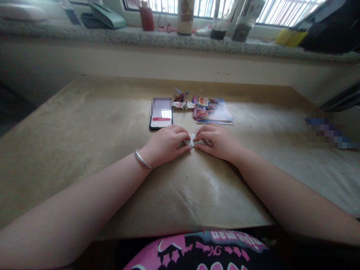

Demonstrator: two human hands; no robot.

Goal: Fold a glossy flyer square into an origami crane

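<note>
left hand and right hand face each other, fingertips closed on a small white paper between them, low over the table, one side each. probably held from both ends to keep it steady; most of it hidden by fingers, so shape can't be told. bangle on left wrist.

just past left hand: phone, flat, screen up, likely set there to be readable while both hands are busy. past right hand: stack of printed sheets, within easy reach. folded piece, spiky, between phone and stack, seemingly parked out of the working spot.

table: tan, smooth, a crease near the front edge. behind: pale wall, speckled sill with red bottle and jars, barred window letting in daylight.
</note>
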